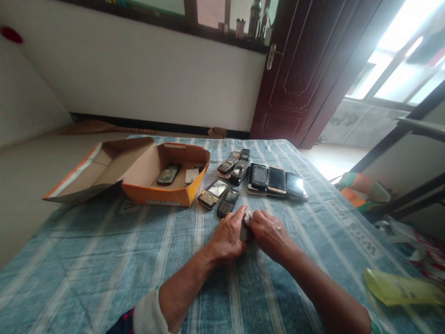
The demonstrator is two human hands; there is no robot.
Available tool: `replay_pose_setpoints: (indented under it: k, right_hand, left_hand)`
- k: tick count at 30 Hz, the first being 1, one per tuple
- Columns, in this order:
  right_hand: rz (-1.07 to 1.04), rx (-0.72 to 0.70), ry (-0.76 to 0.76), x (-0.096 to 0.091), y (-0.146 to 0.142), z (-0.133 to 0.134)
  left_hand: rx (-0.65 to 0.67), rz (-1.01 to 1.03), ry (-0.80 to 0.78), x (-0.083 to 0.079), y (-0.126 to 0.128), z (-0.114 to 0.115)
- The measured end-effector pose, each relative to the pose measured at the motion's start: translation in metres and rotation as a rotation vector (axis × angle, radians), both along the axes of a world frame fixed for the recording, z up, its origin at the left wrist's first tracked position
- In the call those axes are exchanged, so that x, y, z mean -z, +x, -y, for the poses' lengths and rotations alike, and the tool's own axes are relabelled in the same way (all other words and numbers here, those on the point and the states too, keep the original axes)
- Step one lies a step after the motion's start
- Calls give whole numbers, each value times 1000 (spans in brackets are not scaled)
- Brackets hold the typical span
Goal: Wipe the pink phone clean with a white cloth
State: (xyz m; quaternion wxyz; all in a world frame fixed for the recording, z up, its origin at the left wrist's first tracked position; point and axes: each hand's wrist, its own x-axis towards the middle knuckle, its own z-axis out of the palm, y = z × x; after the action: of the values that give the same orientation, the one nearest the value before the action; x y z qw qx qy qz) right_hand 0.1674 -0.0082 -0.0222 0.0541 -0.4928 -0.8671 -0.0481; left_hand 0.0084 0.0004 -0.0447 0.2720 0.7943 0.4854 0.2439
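My left hand (227, 236) is closed round a small grey phone (245, 233), most of which the fingers hide. Pinched in my right hand (269, 232) is a crumpled white tissue or cloth (248, 217), pressed against the top of that phone. Just beyond my left hand lie a dark keypad phone (228, 202) and a wider phone with gold keys (213, 193). Several older keypad phones (236, 165) are piled behind them. To the right, touchscreen phones sit in a row of stacks, with a black one (259, 176), a gold-edged one (277, 181) and one with a glaring screen (295, 184).
An open orange cardboard box (158, 195) stands left on the blue striped cloth (139, 269), lid folded out leftward. Inside it lie a dark phone (168, 174) and a white one (192, 176). A yellow plastic packet (399, 287) lies at right. Beyond is a dark red door (295, 69).
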Motion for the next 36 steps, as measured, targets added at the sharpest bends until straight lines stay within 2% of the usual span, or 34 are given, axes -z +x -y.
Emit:
replay_pose_setpoints:
  k: [8, 16, 25, 36]
  right_hand:
    - [59, 7, 19, 3, 9, 21]
    - [87, 23, 2, -5, -2, 2]
    - [101, 15, -39, 0, 13, 29]
    - [139, 35, -74, -9, -4, 3]
  left_hand:
    - [22, -4, 3, 1, 0, -1]
    - [8, -43, -22, -1, -1, 0]
    - [8, -79, -39, -8, 2, 0]
    - [13, -55, -21, 0, 0, -2]
